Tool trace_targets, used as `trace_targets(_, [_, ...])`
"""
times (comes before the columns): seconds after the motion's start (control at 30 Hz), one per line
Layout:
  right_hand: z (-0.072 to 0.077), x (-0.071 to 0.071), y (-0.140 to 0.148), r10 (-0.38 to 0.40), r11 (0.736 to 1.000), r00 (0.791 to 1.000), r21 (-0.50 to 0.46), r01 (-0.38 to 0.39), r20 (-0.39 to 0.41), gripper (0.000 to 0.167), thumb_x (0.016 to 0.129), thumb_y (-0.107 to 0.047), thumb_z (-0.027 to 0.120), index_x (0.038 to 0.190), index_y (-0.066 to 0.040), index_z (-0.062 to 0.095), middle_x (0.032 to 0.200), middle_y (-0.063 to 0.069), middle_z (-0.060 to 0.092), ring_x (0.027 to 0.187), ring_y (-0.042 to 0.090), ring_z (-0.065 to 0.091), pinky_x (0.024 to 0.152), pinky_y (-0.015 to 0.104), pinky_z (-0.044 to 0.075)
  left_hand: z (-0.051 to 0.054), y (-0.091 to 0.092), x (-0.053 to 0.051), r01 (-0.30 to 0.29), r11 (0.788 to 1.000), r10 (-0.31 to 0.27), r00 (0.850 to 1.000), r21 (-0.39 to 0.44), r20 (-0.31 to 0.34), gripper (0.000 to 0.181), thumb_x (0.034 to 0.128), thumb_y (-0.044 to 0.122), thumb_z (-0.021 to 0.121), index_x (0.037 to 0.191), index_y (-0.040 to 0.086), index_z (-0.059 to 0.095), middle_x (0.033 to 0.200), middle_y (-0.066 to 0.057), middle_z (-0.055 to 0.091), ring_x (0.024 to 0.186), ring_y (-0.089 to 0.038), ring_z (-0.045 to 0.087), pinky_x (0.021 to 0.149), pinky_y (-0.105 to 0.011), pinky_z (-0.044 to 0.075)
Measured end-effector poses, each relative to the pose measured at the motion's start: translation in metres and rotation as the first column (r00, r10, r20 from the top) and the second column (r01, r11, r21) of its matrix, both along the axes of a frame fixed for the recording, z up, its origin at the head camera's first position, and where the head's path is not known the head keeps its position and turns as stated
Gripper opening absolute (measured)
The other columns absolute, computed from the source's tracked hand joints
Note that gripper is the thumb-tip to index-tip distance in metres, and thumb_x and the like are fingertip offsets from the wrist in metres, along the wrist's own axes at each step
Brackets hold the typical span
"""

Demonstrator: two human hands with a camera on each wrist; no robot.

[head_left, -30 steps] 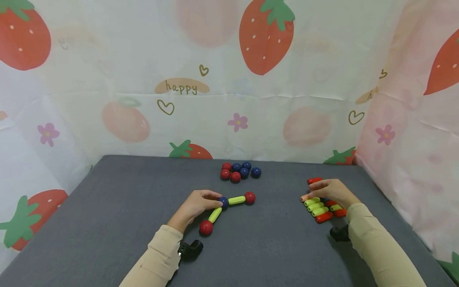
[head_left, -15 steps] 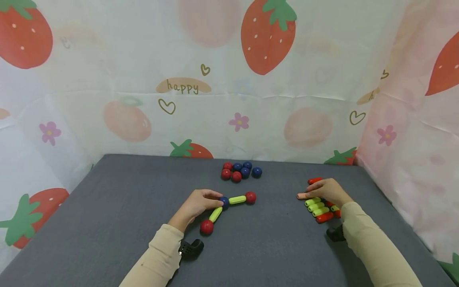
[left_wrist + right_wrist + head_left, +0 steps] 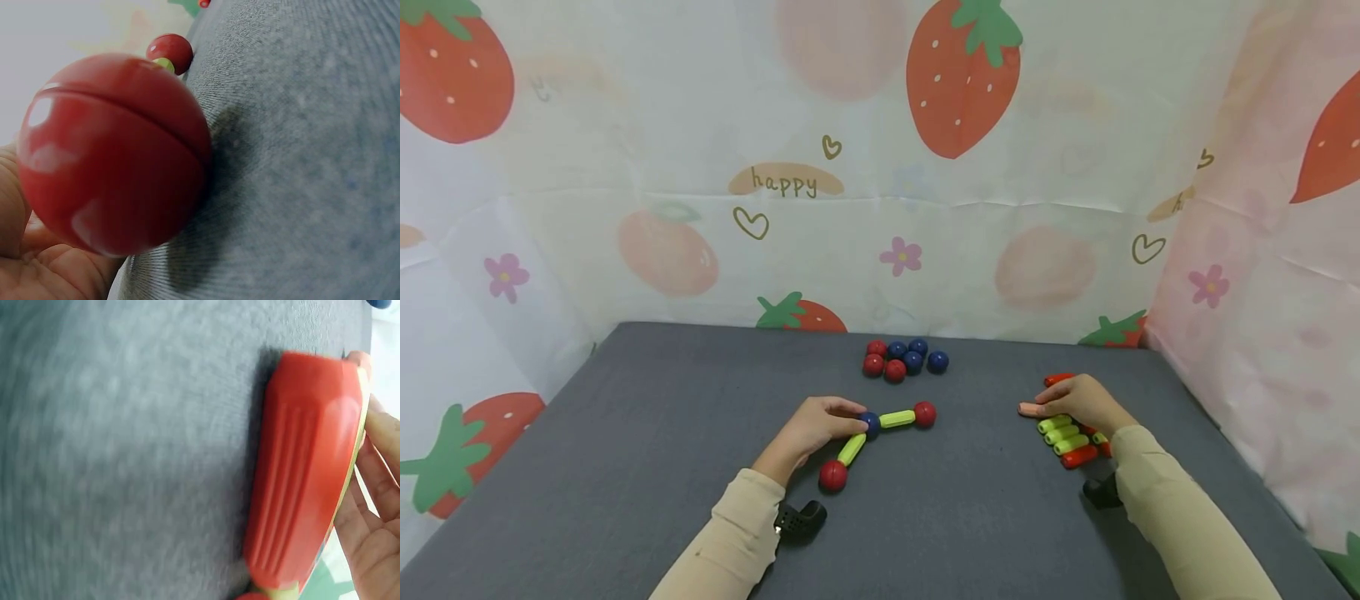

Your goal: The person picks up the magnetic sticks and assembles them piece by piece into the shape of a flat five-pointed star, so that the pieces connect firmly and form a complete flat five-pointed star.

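My left hand [image 3: 811, 432] pinches a blue ball [image 3: 871, 425] at the corner of a V-shaped magnetic-toy piece on the table. From that ball one yellow-green rod [image 3: 897, 419] runs right to a red ball [image 3: 925, 414]. Another yellow-green rod [image 3: 852, 450] leads toward the near red ball [image 3: 832, 476], which looms large in the left wrist view. Over the rod pile at right, my right hand [image 3: 1086, 402] pinches a salmon rod [image 3: 1028, 409] whose left end sticks out past the fingertips. Part of the pile is hidden beneath that hand.
Several red and blue balls [image 3: 895, 371] cluster at the back of the grey table [image 3: 700, 392]. Below the right hand lie yellow-green rods [image 3: 1060, 434] and a red rod [image 3: 1079, 457]; another red rod [image 3: 1057, 379] is behind it. A printed cloth [image 3: 850, 250] hangs behind.
My right hand has shifted left, drawing the salmon rod out leftward from the pile; over the last half second it moves only slightly. My left hand stays on the blue ball.
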State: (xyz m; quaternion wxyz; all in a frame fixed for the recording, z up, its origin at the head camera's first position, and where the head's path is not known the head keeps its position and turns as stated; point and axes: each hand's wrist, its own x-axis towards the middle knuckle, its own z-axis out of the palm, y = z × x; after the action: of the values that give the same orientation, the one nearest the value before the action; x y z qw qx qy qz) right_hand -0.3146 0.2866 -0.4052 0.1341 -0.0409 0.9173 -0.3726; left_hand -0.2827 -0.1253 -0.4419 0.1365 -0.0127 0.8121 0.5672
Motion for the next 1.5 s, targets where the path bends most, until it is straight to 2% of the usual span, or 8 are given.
trace_targets(0.1, [0.000, -0.001, -0.005, -0.003, 1.000, 1.000, -0.007, 0.002, -0.027, 0.039, 0.092, -0.025, 0.071, 0.120, 0.001, 0.069, 0.140, 0.031, 0.052, 0.127, 0.046, 0.049, 0.101, 0.055, 0.047, -0.001, 0.000, 0.000, -0.001, 1.000, 0.001, 1.000, 0.003, 0.001, 0.029, 0.0866, 0.021, 0.078, 0.114, 0.012, 0.075, 0.118, -0.008, 0.071, 0.095, -0.017, 0.064, 0.082, -0.030, 0.055])
trace_targets(0.3, [0.002, 0.001, -0.019, -0.046, 0.983, 0.999, -0.177, 0.047, 0.006, 0.041, 0.092, -0.022, 0.071, 0.124, 0.003, 0.066, 0.138, 0.027, 0.057, 0.133, 0.043, 0.050, 0.109, 0.055, 0.043, -0.001, 0.000, 0.000, -0.006, 1.000, 0.006, 1.000, 0.006, 0.006, 0.029, 0.0865, 0.020, 0.078, 0.114, 0.011, 0.075, 0.116, -0.008, 0.072, 0.094, -0.017, 0.064, 0.082, -0.029, 0.054])
trace_targets(0.43, [0.004, 0.004, -0.030, -0.040, 0.977, 0.999, -0.210, 0.041, 0.009, 0.041, 0.091, -0.020, 0.072, 0.123, 0.004, 0.066, 0.136, 0.028, 0.058, 0.132, 0.042, 0.051, 0.108, 0.053, 0.044, 0.000, 0.000, 0.000, -0.008, 1.000, 0.008, 1.000, 0.007, 0.007, 0.028, 0.0863, 0.020, 0.078, 0.113, 0.012, 0.075, 0.118, -0.007, 0.071, 0.094, -0.016, 0.064, 0.080, -0.028, 0.054])
trace_targets(0.7, [0.002, 0.008, -0.057, -0.035, 0.995, 0.999, -0.098, 0.035, -0.006, 0.031, 0.089, -0.022, 0.076, 0.113, -0.003, 0.074, 0.134, 0.023, 0.060, 0.120, 0.035, 0.055, 0.090, 0.040, 0.053, 0.001, 0.000, 0.001, -0.008, 1.000, 0.008, 1.000, -0.001, 0.004, 0.029, 0.0861, 0.021, 0.078, 0.113, 0.012, 0.075, 0.119, -0.007, 0.070, 0.093, -0.016, 0.064, 0.079, -0.028, 0.054])
trace_targets(0.93, [0.002, 0.013, -0.080, -0.041, 0.995, 0.999, -0.089, 0.041, 0.005, 0.025, 0.088, -0.021, 0.077, 0.106, -0.005, 0.077, 0.129, 0.019, 0.065, 0.118, 0.032, 0.058, 0.096, 0.045, 0.051, 0.000, 0.000, 0.000, -0.007, 1.000, 0.007, 1.000, 0.001, 0.002, 0.028, 0.0865, 0.021, 0.078, 0.113, 0.011, 0.075, 0.119, -0.007, 0.071, 0.093, -0.016, 0.063, 0.079, -0.027, 0.054])
trace_targets(1.27, [-0.004, 0.014, -0.102, -0.083, 0.995, 0.996, -0.060, 0.083, 0.013, 0.018, 0.085, -0.019, 0.079, 0.099, -0.008, 0.080, 0.125, 0.015, 0.068, 0.107, 0.025, 0.060, 0.087, 0.036, 0.053, -0.001, 0.000, 0.000, -0.008, 1.000, 0.008, 1.000, -0.006, 0.000, 0.028, 0.0865, 0.020, 0.078, 0.113, 0.011, 0.075, 0.117, -0.008, 0.072, 0.093, -0.016, 0.064, 0.081, -0.028, 0.054])
trace_targets(1.5, [-0.005, 0.014, -0.111, -0.094, 0.995, 0.996, -0.038, 0.093, -0.003, 0.015, 0.085, -0.017, 0.078, 0.098, -0.009, 0.081, 0.124, 0.015, 0.069, 0.110, 0.027, 0.061, 0.093, 0.041, 0.052, 0.000, 0.000, 0.000, -0.010, 1.000, 0.010, 1.000, -0.005, 0.005, 0.029, 0.0855, 0.022, 0.079, 0.113, 0.012, 0.075, 0.121, -0.008, 0.070, 0.094, -0.016, 0.064, 0.081, -0.029, 0.055])
